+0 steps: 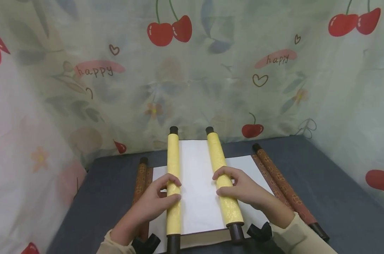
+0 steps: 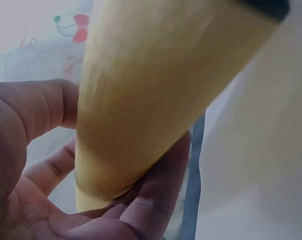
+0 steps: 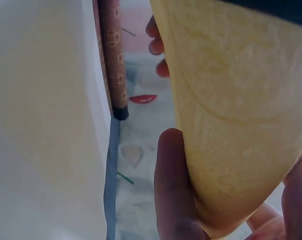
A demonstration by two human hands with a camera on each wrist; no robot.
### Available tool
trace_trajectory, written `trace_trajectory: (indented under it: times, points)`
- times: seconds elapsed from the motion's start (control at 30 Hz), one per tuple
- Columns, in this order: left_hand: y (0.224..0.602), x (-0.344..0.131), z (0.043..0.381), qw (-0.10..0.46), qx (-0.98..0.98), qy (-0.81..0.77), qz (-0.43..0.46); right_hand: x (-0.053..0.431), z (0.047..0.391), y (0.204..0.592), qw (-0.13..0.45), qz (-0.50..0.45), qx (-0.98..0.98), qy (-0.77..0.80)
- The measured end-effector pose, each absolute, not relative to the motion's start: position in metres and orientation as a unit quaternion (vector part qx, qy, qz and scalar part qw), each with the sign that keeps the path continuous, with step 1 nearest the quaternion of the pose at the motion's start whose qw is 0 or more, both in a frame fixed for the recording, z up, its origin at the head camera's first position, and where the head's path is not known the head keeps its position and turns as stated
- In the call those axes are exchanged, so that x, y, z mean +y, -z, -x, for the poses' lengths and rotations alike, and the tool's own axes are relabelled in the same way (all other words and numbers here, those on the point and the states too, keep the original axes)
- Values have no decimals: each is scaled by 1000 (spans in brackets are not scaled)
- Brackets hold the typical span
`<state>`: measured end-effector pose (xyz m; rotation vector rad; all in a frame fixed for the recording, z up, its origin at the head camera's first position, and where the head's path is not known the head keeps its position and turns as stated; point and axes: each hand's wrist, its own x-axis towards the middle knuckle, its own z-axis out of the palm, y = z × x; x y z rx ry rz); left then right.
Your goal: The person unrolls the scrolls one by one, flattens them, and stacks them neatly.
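Observation:
Both hands hold a yellow hanging scroll, partly unrolled, over another scroll. My left hand (image 1: 153,203) grips its left roll (image 1: 174,155), thumb and fingers wrapped round the yellow backing (image 2: 141,100). My right hand (image 1: 247,187) grips the right roll (image 1: 215,148) about its middle; in the right wrist view the fingers curl round the yellow roll (image 3: 241,100). Blank white paper (image 1: 195,183) stretches between the two rolls. Dark knobs cap the roll ends. Beneath lies a brown patterned scroll, spread open, its white sheet (image 1: 242,163) partly covered by the yellow one.
The brown scroll's left rod (image 1: 141,176) and right rod (image 1: 290,194) flank the hands on the dark grey tablecloth (image 1: 93,197). Behind the table hangs a curtain (image 1: 204,98) printed with cherries. Black wrist straps (image 1: 261,233) show at both cuffs.

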<state>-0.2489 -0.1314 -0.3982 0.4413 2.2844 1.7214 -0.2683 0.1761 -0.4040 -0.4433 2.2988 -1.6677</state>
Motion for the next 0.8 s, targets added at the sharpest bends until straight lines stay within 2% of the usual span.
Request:
trace_trajectory:
  times: [0.17,0.63,0.8]
  points:
    - [398,-132,249,120,782,-591,-157,178,268,402,134,152,795,572]
    - [399,-136,251,89,781,-612,-83,185,274,402,123,144,810,555]
    - [397,-141,253,89,788,-604,-85,191,277,401,124,131,807,562]
